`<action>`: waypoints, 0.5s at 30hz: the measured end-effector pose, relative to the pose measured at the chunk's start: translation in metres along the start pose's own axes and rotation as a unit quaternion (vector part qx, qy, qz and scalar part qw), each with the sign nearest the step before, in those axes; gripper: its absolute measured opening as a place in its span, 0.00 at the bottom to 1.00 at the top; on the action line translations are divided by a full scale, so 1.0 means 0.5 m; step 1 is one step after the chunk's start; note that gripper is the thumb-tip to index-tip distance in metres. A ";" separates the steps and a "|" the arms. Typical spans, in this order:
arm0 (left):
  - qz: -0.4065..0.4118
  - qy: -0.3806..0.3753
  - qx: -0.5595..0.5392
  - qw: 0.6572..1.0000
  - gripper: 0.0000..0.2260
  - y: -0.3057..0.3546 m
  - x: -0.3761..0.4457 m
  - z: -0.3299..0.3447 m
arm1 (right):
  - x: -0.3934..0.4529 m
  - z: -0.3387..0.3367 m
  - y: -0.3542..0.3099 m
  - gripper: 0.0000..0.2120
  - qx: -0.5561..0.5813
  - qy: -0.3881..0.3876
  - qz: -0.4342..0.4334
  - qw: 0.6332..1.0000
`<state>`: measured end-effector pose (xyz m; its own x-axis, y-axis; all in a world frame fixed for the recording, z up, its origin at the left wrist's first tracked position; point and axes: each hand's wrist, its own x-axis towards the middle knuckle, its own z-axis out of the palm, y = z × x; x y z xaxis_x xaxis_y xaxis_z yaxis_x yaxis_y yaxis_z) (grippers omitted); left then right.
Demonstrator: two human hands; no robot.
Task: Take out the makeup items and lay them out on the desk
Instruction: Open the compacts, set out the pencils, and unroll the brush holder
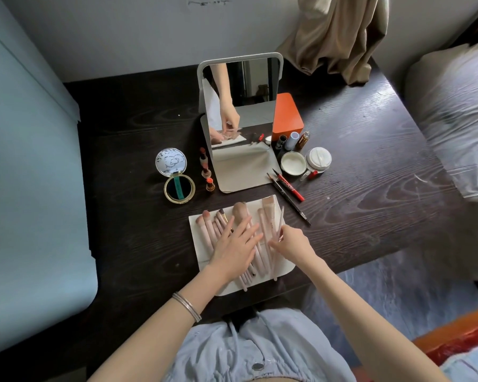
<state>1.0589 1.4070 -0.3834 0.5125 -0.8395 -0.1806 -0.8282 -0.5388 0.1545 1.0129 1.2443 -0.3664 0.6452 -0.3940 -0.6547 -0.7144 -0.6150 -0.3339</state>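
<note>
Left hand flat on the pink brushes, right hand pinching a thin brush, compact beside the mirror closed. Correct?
Not quite. The head view shows the compact open, lid up. The left hand does lie flat on the brushes, and the right hand pinches a thin brush.

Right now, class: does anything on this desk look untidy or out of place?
Yes: the pink brushes lie crossed in a heap on the white pouch, under the left hand. The right hand pinches one.

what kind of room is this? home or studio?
Most likely a home bedroom with a desk used as a vanity. Cues: a bed with wrinkled bedding right beside the dark wooden desk, a standing mirror with cosmetics around it, and a curtain hanging in the corner.
</note>
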 end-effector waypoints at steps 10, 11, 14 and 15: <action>-0.004 -0.006 0.007 1.000 0.19 0.007 -0.005 0.005 | -0.006 -0.001 0.011 0.11 -0.038 -0.014 0.013 0.999; 0.011 -0.012 0.002 1.000 0.19 0.010 -0.002 0.003 | -0.007 -0.002 0.015 0.12 -0.037 -0.019 0.014 0.999; 0.049 -0.044 0.009 0.998 0.20 0.020 0.007 0.001 | -0.010 -0.008 0.021 0.18 -0.044 -0.030 0.006 0.999; 0.039 -0.053 0.009 0.998 0.20 0.022 0.009 -0.002 | -0.010 -0.011 0.022 0.18 -0.046 -0.033 0.004 0.998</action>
<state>1.0523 1.3970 -0.3817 0.4195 -0.8666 -0.2703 -0.8696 -0.4691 0.1542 1.0033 1.2358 -0.3632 0.6180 -0.3555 -0.7012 -0.6895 -0.6735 -0.2663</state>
